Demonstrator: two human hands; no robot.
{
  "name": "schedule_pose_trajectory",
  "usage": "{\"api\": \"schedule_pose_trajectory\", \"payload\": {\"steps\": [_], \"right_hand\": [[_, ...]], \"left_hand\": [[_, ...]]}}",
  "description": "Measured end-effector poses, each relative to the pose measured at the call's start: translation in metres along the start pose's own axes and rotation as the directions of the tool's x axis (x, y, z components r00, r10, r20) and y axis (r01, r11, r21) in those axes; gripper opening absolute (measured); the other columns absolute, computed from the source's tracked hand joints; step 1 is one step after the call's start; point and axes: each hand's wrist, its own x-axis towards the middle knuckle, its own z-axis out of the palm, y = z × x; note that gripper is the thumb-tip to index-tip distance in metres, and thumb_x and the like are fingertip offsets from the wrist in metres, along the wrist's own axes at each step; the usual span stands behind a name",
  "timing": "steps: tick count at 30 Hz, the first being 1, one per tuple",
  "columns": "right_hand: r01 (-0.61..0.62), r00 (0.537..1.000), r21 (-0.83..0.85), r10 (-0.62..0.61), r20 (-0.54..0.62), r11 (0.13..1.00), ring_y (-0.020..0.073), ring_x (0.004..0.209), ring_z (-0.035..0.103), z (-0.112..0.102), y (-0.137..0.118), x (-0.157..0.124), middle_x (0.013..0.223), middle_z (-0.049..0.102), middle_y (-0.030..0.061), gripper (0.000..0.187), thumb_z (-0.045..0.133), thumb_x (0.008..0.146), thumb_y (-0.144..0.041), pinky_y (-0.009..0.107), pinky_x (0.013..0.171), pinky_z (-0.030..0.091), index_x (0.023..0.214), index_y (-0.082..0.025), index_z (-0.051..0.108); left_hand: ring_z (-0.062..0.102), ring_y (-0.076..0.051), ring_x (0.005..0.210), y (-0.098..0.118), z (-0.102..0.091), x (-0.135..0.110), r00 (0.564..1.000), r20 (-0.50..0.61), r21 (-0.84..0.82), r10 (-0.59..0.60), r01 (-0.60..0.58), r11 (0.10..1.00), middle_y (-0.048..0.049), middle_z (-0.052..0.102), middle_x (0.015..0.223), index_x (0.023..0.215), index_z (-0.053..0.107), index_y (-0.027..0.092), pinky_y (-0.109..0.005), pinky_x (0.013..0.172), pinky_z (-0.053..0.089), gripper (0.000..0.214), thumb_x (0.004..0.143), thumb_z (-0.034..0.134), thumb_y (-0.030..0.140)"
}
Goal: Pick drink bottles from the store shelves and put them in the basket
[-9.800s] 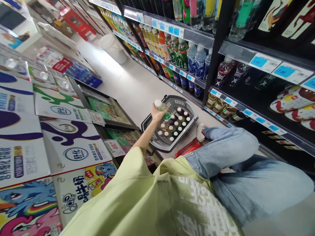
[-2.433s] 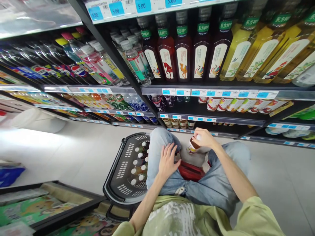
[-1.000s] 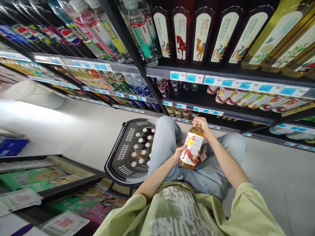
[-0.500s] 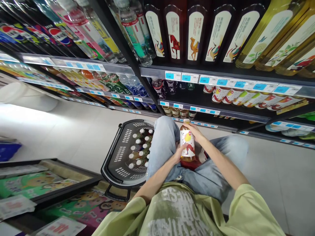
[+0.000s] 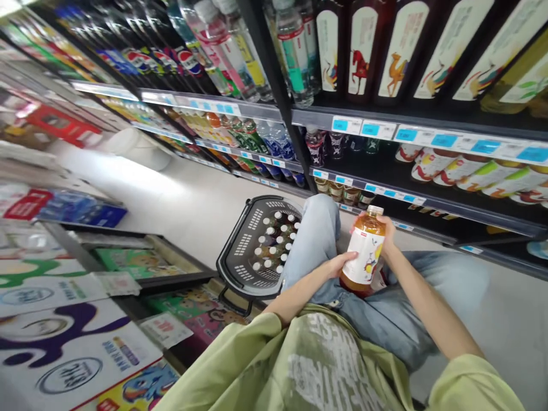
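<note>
Between my two hands is a large juice bottle [image 5: 363,251] with amber liquid, a white cap and a white label with a yellow fruit picture. It tilts a little to the right above my lap. My left hand [image 5: 342,264] grips its lower left side, the thumb lying on the label. Around the upper right side, near the shoulder, wraps my right hand [image 5: 387,233]; some of its fingers are hidden behind the bottle. To the left of my knee stands a dark grey shopping basket [image 5: 233,240] holding several white-capped bottles [image 5: 274,249].
Shelves of drinks with price tags [image 5: 445,141] run along the front, with cola bottles [image 5: 188,60] at upper left and dark tall bottles [image 5: 363,51] above. Boxed goods [image 5: 77,342] fill the lower left. A white round tub [image 5: 139,149] stands farther down the aisle.
The juice bottle has come up closer to the camera and turned, its label now facing more to the right. The view has swung left, showing more of the aisle. Both hands keep their hold.
</note>
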Motion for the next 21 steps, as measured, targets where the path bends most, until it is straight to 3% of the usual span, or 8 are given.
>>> {"api": "schedule_pose_trajectory", "payload": {"steps": [3, 7, 13, 21], "right_hand": [[-0.031, 0.995, -0.066, 0.025, -0.092, 0.997, 0.0337, 0.086, 0.079, -0.007, 0.002, 0.007, 0.093, 0.081, 0.0113, 0.034, 0.076, 0.064, -0.047, 0.045, 0.078, 0.064, 0.087, -0.020, 0.077], [-0.051, 0.980, -0.115, 0.027, -0.197, 0.992, 0.0296, 0.086, 0.079, -0.017, 0.004, 0.019, 0.092, 0.081, 0.0095, 0.028, 0.077, 0.066, -0.043, 0.037, 0.074, 0.064, 0.085, -0.021, 0.077], [-0.134, 0.961, -0.196, 0.079, -0.265, 0.971, 0.0232, 0.068, 0.074, -0.033, 0.014, 0.034, 0.083, 0.081, 0.0067, 0.020, 0.078, 0.073, -0.041, 0.033, 0.060, 0.060, 0.083, -0.023, 0.076], [-0.163, 0.952, -0.188, 0.105, -0.286, 0.969, 0.0204, 0.070, 0.074, -0.035, 0.021, 0.043, 0.085, 0.081, 0.0067, 0.020, 0.078, 0.075, -0.039, 0.030, 0.065, 0.061, 0.083, -0.021, 0.076]], "left_hand": [[0.071, -0.040, 0.122, 0.001, 0.008, 0.001, 0.996, -0.036, 0.014, -0.081, 0.081, 0.997, -0.0196, 0.081, 0.106, 0.115, 0.077, 0.013, -0.058, 0.115, 0.046, 0.042, 0.088, 0.069, 0.045], [0.071, -0.040, 0.121, 0.003, 0.017, 0.005, 0.998, -0.036, -0.030, -0.054, 0.053, 0.998, -0.0214, 0.080, 0.109, 0.110, 0.078, 0.014, -0.057, 0.117, 0.045, 0.042, 0.092, 0.065, 0.049], [0.073, -0.040, 0.117, 0.002, 0.021, 0.010, 0.985, -0.168, 0.011, 0.033, -0.031, 0.999, -0.0213, 0.081, 0.109, 0.109, 0.078, 0.015, -0.057, 0.112, 0.049, 0.034, 0.089, 0.071, 0.041], [0.076, -0.033, 0.105, 0.010, 0.022, 0.007, 0.974, -0.224, 0.022, 0.030, -0.026, 0.999, -0.0168, 0.081, 0.112, 0.113, 0.078, 0.016, -0.054, 0.110, 0.052, 0.031, 0.091, 0.072, 0.037]]}}
